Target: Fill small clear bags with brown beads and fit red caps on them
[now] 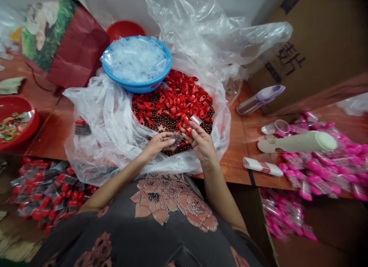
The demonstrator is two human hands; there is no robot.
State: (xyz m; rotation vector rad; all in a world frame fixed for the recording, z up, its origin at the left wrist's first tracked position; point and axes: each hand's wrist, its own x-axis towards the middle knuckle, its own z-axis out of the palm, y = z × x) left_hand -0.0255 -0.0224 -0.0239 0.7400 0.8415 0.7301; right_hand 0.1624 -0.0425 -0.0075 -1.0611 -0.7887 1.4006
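Note:
My left hand pinches a small clear plastic pouch that looks dark inside, perhaps from brown beads. Close to it, my right hand has its fingers curled round a red plastic cap. A clear plastic piece shows by the right fingertips; whether they grip it I cannot tell. Both hands are above a heap of brown beads in an opened white plastic bag. Many red caps with looped ends lie on the beads.
A blue bowl of clear plastic pieces sits at the bag's far side. Red-capped packs pile up at lower left, pink ones at right. A purple-topped container, a pale cylinder and a cardboard box stand or lie rightward.

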